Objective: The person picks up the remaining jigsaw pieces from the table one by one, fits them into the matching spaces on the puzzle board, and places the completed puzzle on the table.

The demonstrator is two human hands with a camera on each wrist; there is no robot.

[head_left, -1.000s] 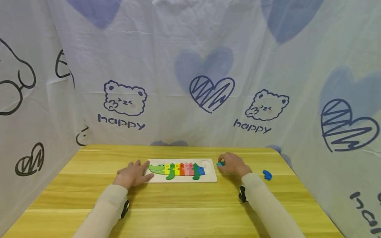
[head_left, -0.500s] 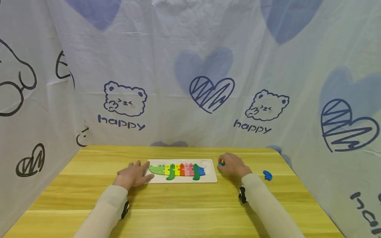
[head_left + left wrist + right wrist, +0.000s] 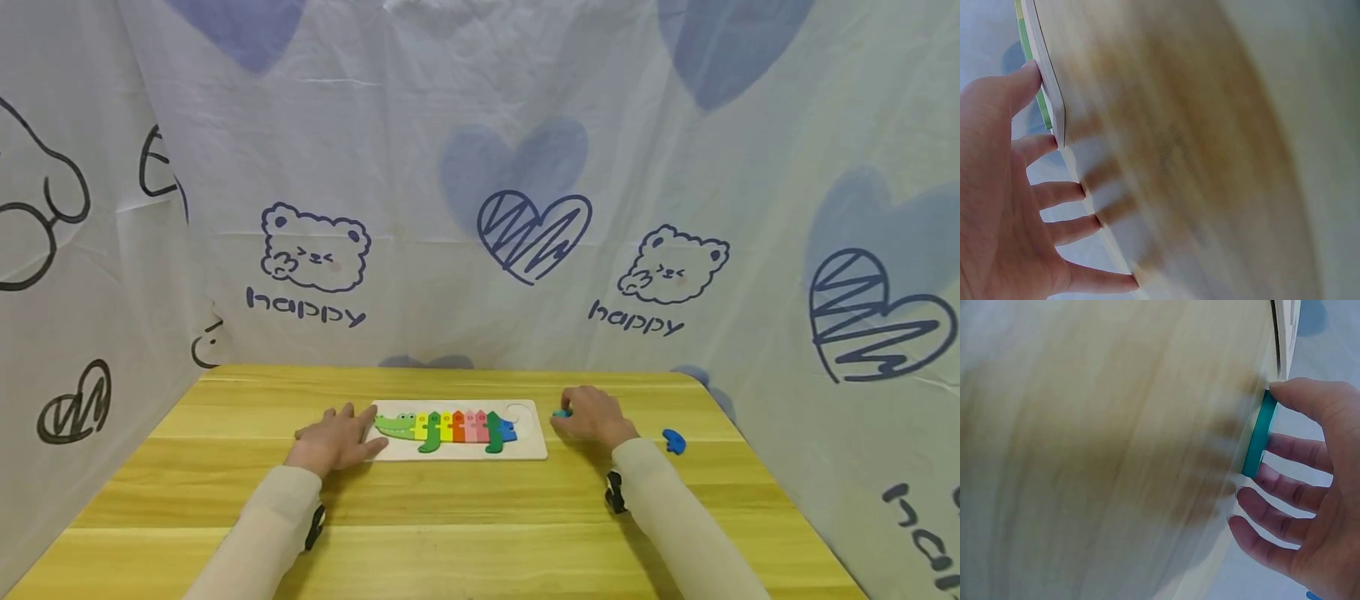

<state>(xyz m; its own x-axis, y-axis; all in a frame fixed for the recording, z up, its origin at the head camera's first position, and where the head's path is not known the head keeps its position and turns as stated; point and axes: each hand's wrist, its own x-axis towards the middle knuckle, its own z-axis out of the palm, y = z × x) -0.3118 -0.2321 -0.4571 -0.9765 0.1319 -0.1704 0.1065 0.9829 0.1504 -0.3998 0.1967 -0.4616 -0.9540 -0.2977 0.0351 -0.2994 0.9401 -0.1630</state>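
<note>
A white puzzle board point(image 3: 459, 453) lies on the table, bearing a crocodile puzzle point(image 3: 459, 428) of coloured pieces from a green head to a blue end. My left hand point(image 3: 333, 442), fingers spread, touches the board's left edge; in the left wrist view, thumb and index finger meet its corner while the other fingertips rest on the tabletop. Right of the board, my right hand point(image 3: 590, 415) pinches a teal puzzle piece point(image 3: 1260, 434) between thumb and fingers, the piece standing on its edge in the right wrist view. Part of that piece is hidden by the fingers in the head view.
A loose blue puzzle piece point(image 3: 674, 442) lies to the right of my right wrist. An outlined curl shows on the bare upper right of the board. The wooden table point(image 3: 465, 533) ends at a printed white cloth point(image 3: 420, 167) behind and at the sides.
My right hand has shifted slightly to the right, and the teal piece has turned about in its fingers. My left hand and the board have stayed in place.
</note>
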